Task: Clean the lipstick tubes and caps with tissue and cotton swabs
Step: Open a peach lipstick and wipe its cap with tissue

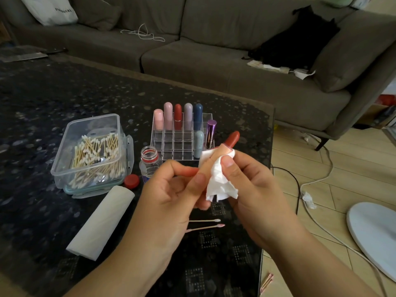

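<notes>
While both hands meet above the dark bench (64,108), a red lipstick tube (233,139) is wiped with white tissue (218,185).

Left hand (171,189) grips the tube's lower part, fingers curled round it; right hand (250,185) pinches the tissue against it. Behind stands a clear organizer (182,144) holding more lipsticks, with a box of cotton swabs (94,153) to its left and two used swabs (205,224) lying below the hands.
</notes>
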A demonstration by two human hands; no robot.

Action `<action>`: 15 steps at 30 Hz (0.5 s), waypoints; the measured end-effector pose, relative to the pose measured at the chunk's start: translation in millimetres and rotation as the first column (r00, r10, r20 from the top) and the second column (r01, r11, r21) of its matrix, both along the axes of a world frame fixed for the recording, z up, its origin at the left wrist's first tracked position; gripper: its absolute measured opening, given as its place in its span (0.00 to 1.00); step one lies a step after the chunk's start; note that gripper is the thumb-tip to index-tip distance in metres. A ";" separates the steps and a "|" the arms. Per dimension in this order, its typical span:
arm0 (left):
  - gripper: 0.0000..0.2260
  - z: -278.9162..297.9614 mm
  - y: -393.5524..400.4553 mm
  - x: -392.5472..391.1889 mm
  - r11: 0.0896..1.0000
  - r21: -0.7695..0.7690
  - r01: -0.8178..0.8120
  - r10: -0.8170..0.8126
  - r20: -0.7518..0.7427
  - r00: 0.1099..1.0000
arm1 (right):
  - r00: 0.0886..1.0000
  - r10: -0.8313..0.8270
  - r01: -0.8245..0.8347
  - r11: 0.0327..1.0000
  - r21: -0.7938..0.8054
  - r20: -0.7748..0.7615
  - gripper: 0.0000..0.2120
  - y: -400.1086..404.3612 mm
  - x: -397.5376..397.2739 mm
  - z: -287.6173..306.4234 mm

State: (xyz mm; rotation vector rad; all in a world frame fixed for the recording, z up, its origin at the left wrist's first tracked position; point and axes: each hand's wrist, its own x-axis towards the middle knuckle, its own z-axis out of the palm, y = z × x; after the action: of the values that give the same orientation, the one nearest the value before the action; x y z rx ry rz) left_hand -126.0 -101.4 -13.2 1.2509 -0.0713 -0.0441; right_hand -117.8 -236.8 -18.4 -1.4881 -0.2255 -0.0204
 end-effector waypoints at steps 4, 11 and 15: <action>0.11 1.6 -3.1 -2.3 0.995 0.070 -0.068 0.060 0.110 0.992 | 1.000 -0.014 0.014 1.000 0.011 -0.003 0.15 1.0 -0.1 -0.6; 0.13 -2.8 -2.1 -2.7 0.994 -0.072 0.080 -0.088 -0.114 0.990 | 1.000 -0.003 0.003 1.000 0.002 0.007 0.15 -1.1 -1.2 3.0; 0.07 -1.7 0.0 0.3 1.000 -0.016 0.013 -0.013 -0.027 1.000 | 1.000 -0.013 0.013 1.000 -0.013 0.016 0.15 -1.1 -2.4 1.5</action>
State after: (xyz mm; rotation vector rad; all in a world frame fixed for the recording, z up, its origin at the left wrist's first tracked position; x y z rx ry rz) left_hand -125.8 -101.3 -14.9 1.2335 -0.0564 -0.0717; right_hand -120.2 -237.9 -16.9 -1.5028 -0.2292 -0.0419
